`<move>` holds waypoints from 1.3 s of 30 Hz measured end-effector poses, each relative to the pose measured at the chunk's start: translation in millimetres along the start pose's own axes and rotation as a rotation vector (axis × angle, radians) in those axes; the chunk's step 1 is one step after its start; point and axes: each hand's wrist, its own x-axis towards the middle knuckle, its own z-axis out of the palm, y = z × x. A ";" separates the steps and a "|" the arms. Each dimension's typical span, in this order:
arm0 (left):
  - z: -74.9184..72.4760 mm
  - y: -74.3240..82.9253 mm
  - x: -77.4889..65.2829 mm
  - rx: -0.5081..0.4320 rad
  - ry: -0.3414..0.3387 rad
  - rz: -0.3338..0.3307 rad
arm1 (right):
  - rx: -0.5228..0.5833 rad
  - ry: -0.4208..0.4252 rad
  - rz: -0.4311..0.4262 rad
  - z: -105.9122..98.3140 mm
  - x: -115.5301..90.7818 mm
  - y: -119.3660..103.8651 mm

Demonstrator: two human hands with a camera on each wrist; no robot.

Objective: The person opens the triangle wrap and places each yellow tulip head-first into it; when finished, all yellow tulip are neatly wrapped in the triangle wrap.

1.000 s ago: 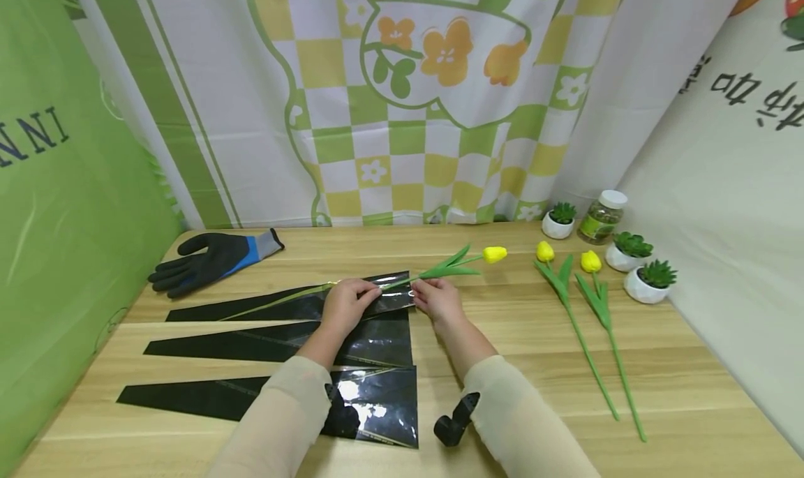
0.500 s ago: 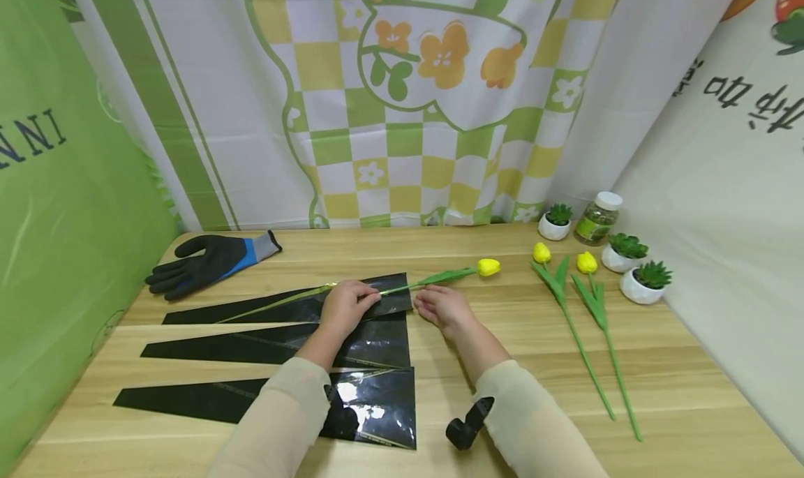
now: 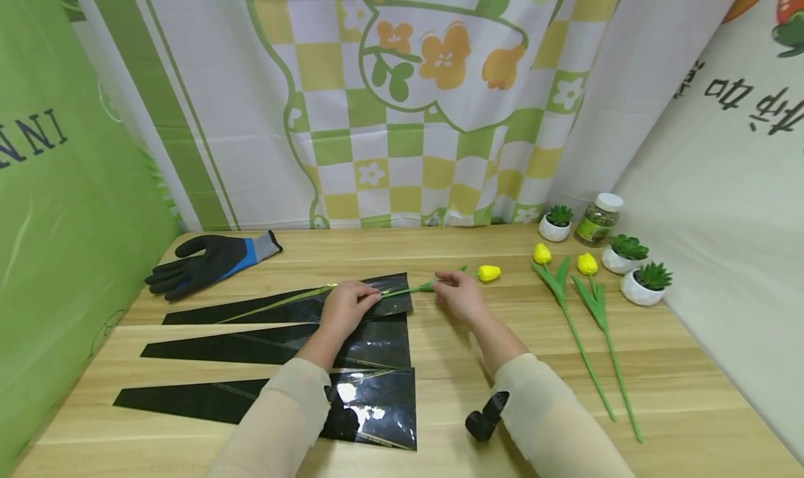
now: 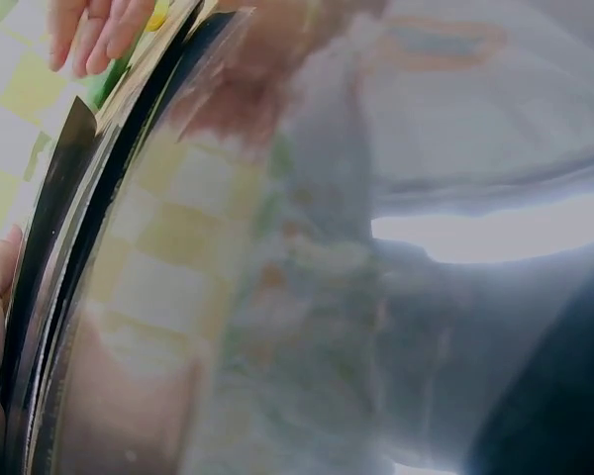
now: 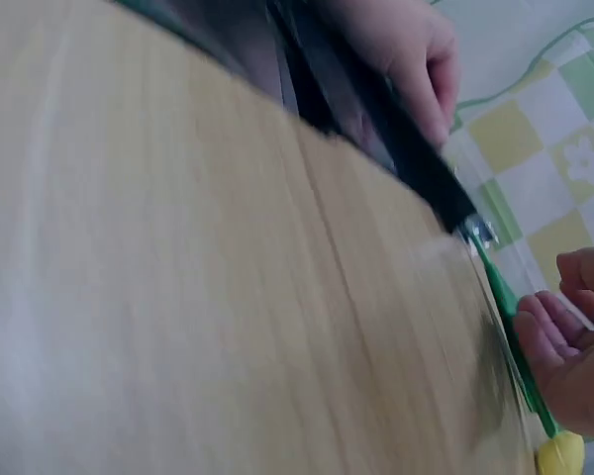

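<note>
In the head view a yellow tulip (image 3: 489,273) lies with its green stem running left to a glossy black tapered flower sleeve (image 3: 394,305). My left hand (image 3: 342,312) pinches the stem and sleeve between thumb and fingers near the sleeve's wide end. My right hand (image 3: 460,296) is at the tulip's leaves, below the bloom, partly covering them. In the right wrist view its fingers (image 5: 546,332) are loosely bent beside the green leaves, thumb apart. Two more black sleeves (image 3: 377,342) (image 3: 383,419) lie nearer me, partly under my left arm. The left wrist view is mostly glossy sleeve film (image 4: 277,297).
Two yellow tulips (image 3: 543,255) (image 3: 587,263) lie at right. Small potted succulents (image 3: 647,284) and a white-lidded jar (image 3: 597,220) stand behind them. A black and blue glove (image 3: 216,262) lies back left. A checked curtain (image 3: 408,150) hangs behind the wooden table (image 3: 502,366).
My right hand has left the sleeve's end and moved right to the tulip's leaves. The bloom has shifted slightly left and down. My left hand stays at the sleeve.
</note>
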 end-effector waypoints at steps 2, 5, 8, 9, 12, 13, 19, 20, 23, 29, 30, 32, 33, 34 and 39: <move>0.2 -0.3 0.1 0.000 -0.006 -0.006 | -0.146 0.016 -0.073 -5.2 3.4 1.0; 0.0 -0.5 0.1 0.003 -0.016 -0.017 | -0.366 0.013 -0.164 -11.7 9.1 2.7; -0.3 -0.4 0.3 0.002 -0.017 -0.019 | -0.583 -0.016 -0.248 -17.1 14.8 3.3; -0.3 -0.2 0.3 0.000 -0.016 -0.018 | -0.653 -0.025 -0.268 -18.7 16.7 3.0; 0.0 -0.3 0.0 -0.002 -0.012 -0.017 | -0.817 -0.060 -0.306 -22.6 21.8 2.5; 0.3 -0.3 -0.1 -0.004 -0.011 -0.017 | -0.844 -0.075 -0.305 -23.6 23.3 1.9; 1.3 -0.4 0.1 -0.008 -0.015 -0.025 | -0.933 -0.154 -0.286 -27.3 31.8 1.6; 1.2 -0.4 0.1 -0.009 -0.015 -0.026 | -0.938 -0.161 -0.287 -27.5 32.9 2.1; 0.1 -0.5 0.1 -0.007 -0.013 -0.023 | -0.950 -0.164 -0.313 -27.4 34.8 3.9; -1.7 0.8 -0.7 -0.008 -0.012 -0.030 | -0.964 -0.135 -0.375 -25.1 32.1 7.6; -2.3 1.2 -1.2 -0.003 -0.015 -0.028 | -0.965 -0.130 -0.382 -23.9 31.4 7.6; -3.3 2.4 -1.6 0.007 -0.024 -0.028 | -0.968 -0.124 -0.398 -21.0 29.3 6.4; -3.9 3.2 -1.8 0.012 -0.029 -0.028 | -0.968 -0.122 -0.402 -19.1 28.3 5.5; -4.5 3.9 -1.8 0.019 -0.033 -0.026 | -0.968 -0.122 -0.405 -17.2 27.3 4.5; -4.3 5.7 -0.2 0.038 -0.030 0.001 | -0.955 -0.130 -0.433 -5.2 23.4 0.1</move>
